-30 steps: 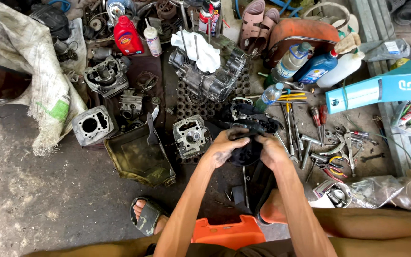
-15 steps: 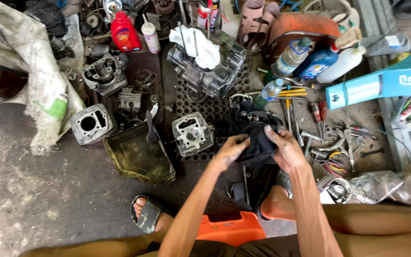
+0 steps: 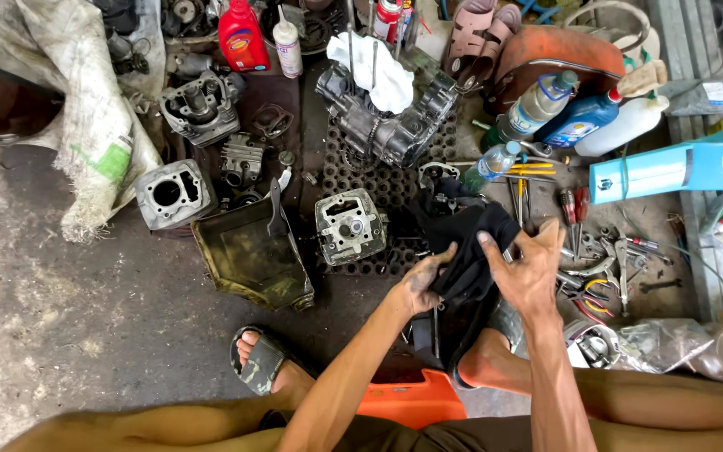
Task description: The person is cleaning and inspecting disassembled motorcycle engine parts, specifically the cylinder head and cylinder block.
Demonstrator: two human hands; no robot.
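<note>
Black cloth [image 3: 470, 251] sits bunched between your two hands, just above your knees and beside the cylinder head [image 3: 349, 226] on the rubber mat [image 3: 378, 180]. Your left hand [image 3: 418, 285] is curled shut on its lower edge; your right hand [image 3: 529, 272] presses half-open, fingers spread over the fold. Something may be wrapped inside, though the cloth hides it. Keep both grips firm and work above the mat, clear of the loose wrenches [image 3: 604, 268].
</note>
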